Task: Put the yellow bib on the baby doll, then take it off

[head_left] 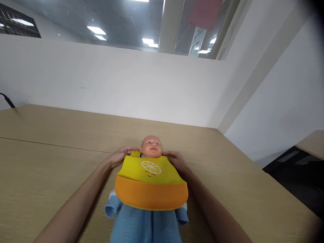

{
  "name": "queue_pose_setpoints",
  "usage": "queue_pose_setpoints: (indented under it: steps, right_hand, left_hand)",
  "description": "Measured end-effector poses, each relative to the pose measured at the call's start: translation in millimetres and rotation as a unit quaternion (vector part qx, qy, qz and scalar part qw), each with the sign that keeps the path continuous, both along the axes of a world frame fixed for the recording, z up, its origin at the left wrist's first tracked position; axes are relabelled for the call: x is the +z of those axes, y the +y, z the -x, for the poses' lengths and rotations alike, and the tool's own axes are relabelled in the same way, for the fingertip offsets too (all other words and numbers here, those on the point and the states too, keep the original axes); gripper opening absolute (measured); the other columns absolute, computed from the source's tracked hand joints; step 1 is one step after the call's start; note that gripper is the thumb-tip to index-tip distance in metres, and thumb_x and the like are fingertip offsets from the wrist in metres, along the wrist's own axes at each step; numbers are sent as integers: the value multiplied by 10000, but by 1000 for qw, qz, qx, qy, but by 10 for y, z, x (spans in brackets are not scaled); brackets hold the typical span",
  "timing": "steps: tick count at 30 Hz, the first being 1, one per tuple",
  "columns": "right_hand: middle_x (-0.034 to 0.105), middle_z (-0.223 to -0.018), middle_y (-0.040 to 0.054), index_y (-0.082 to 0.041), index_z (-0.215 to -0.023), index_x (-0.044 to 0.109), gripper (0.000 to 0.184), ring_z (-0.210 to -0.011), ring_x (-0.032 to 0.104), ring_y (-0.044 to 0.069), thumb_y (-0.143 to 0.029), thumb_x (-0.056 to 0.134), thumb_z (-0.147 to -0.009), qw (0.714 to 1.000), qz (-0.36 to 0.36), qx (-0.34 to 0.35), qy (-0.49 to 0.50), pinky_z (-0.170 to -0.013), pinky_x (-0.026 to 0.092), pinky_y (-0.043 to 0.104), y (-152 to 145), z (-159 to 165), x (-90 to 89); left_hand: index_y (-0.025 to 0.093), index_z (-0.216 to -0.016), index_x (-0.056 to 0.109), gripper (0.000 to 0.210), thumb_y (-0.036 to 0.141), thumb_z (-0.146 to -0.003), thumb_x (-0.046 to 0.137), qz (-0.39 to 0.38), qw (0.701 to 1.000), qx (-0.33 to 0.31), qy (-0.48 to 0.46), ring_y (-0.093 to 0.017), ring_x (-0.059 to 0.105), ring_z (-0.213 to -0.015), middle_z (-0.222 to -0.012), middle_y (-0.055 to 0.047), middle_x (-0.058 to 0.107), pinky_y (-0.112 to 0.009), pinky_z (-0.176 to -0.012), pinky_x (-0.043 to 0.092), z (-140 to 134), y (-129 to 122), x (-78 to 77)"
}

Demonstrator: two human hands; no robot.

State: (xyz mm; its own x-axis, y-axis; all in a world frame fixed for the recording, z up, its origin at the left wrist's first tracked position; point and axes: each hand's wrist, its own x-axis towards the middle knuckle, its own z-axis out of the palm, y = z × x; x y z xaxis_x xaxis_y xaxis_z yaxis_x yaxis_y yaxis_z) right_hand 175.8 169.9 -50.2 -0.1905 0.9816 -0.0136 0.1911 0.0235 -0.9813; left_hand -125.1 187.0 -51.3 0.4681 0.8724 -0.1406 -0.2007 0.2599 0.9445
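A baby doll (152,145) lies face up on the wooden table, dressed in a fuzzy blue outfit (144,224) with white at the upper sleeves. Over its chest is a yellow silicone bib (141,168) with a citrus-slice print, a smiling face and an orange catch pocket (152,194). My left hand (120,156) is at the left of the doll's neck, fingers curled at the bib's strap. On the other side, my right hand (177,160) grips the bib's upper right edge by the neck. Fingertips of both hands are partly hidden beside the doll's head.
The wooden tabletop (63,168) has a seam running across it and meets a white wall (126,84) at the back. Above are glass panes (121,23). A black cable end (8,100) is at far left, a dark cabinet (298,175) at the right.
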Motion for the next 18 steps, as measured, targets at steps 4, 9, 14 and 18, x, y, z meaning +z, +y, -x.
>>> queue_pose_setpoints:
  steps: [4, 9, 14, 18]
  right_hand:
    - [705, -1065, 83, -195, -1012, 717, 335, -951, 652, 231, -314, 608, -719, 997, -5, 71, 19, -835, 520, 387, 22, -83, 27]
    - [713, -1057, 79, -184, -971, 736, 338, -946, 655, 253, -308, 682, -661, 994, -28, 106, -21, -812, 526, 384, 7, -118, 74]
    - [728, -878, 70, -152, -845, 735, 233, -792, 642, 207, -278, 637, -675, 997, -56, 30, -34, -720, 517, 333, -10, -56, 17]
    - [700, -795, 52, -169, -764, 692, 173, -727, 614, 189, -253, 611, -637, 996, -86, -13, -24, -684, 492, 319, 18, -8, -28]
  left_hand:
    - [169, -1082, 690, 540, 107, -554, 786, -35, 999, -16, 22, -223, 686, -888, -1050, -106, 732, -335, -810, 510, 25, 16, -29]
    - [158, -943, 739, 381, 237, -575, 798, -95, 993, 32, 68, -240, 677, -866, -1022, -101, 740, -353, -798, 502, -41, 30, -73]
    - [154, -812, 752, 290, 247, -537, 767, -100, 986, 105, 81, -238, 668, -809, -947, -84, 752, -339, -743, 495, -149, -83, 21]
    - [160, -779, 734, 279, 229, -508, 735, -81, 986, 143, 42, -211, 656, -746, -858, -59, 748, -322, -713, 484, -220, -115, 37]
